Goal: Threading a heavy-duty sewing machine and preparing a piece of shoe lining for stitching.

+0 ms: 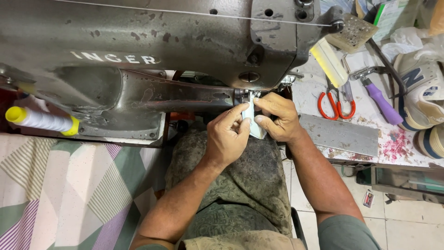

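The biggest thing in my view is the old grey sewing machine point(138, 51), its heavy arm stretching across the far side from left to right, with the needle end just above my hands. Below it on the left lies a patterned cloth point(69, 185) in green, cream and purple stripes, and a white thread spool with yellow ends point(41, 120) sits at the machine's near left edge. To the right is a stained table point(370, 115) with a flat grey metal plate point(340, 134), a pale sneaker point(423, 92), a purple-handled tool point(381, 102) and red-handled scissors point(335, 104).

My left hand point(226, 136) and right hand point(277, 118) meet directly under the needle end. Both have their grip pinched onto a small white piece of material point(252, 120), thumbs and fingertips pressing it from either side, the left from the near left and the right from the right. The piece stands roughly upright, its top edge touching or just beside the presser area; I cannot tell whether the needle is in it.

I judge this to be the positioning step, lining the piece up under the foot. The next move calls for steady fingers kept off the needle path while the edge is fed straight.
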